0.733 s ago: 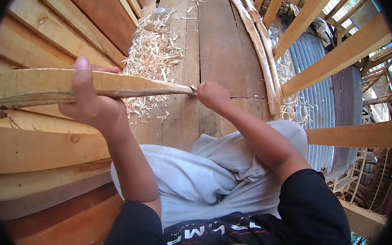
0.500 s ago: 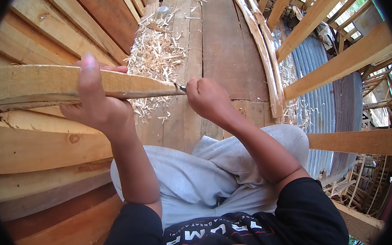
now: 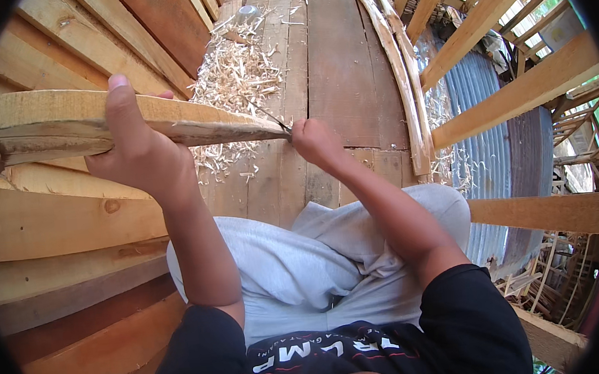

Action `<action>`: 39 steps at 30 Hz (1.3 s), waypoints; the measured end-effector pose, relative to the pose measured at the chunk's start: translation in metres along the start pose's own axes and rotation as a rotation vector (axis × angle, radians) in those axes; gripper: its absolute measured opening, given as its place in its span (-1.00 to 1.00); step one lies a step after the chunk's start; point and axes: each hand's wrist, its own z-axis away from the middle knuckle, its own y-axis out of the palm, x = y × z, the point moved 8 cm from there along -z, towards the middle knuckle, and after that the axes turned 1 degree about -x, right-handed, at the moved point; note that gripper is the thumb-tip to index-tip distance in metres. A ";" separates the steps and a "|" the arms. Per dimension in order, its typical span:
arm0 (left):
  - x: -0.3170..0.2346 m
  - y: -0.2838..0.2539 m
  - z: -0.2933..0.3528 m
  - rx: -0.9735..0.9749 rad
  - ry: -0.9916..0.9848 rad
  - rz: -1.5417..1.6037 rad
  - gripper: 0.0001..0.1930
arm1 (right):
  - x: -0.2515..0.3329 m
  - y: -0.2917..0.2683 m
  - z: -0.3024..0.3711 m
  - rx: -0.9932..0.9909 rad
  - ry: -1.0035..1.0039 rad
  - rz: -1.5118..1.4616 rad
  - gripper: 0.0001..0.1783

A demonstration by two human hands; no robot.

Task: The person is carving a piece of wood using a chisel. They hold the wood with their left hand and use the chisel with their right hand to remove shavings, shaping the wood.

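Observation:
A long, curved piece of pale wood (image 3: 47, 108) spans from the left edge toward the middle, tapering to a narrow tip at its right end. My left hand (image 3: 143, 153) is closed around it midway, thumb over the upper face and some fingertips showing behind. Just beyond the tip, my right hand (image 3: 316, 142) is a fist around a knife, its handle hidden in the fingers. The knife's thin dark blade (image 3: 267, 115) points up and left, past the tapered end; whether it touches the wood I cannot tell.
Curly wood shavings (image 3: 234, 72) pile on the plank floor (image 3: 339, 64), with a small metallic round object (image 3: 248, 12) behind. A board wall (image 3: 70, 219) stands close on the left. Long pale strips (image 3: 397, 74) lie to the right, before slanted posts (image 3: 517, 92) and corrugated metal sheeting (image 3: 482, 144).
The wood has rolled a little, showing more of its lower side, and my left hand has shifted slightly left with it. The knife blade now angles upward and shows more of its length.

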 end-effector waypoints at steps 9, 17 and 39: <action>-0.002 -0.004 -0.004 -0.001 0.011 0.017 -0.63 | 0.064 -0.031 0.027 0.079 -0.020 0.066 -0.42; -0.008 0.004 0.000 -0.025 0.042 0.048 -0.66 | -0.023 0.013 -0.012 0.055 0.010 0.210 -0.47; -0.004 0.003 -0.001 0.033 0.003 -0.037 -0.65 | -0.038 0.018 -0.013 0.052 0.047 0.234 -0.56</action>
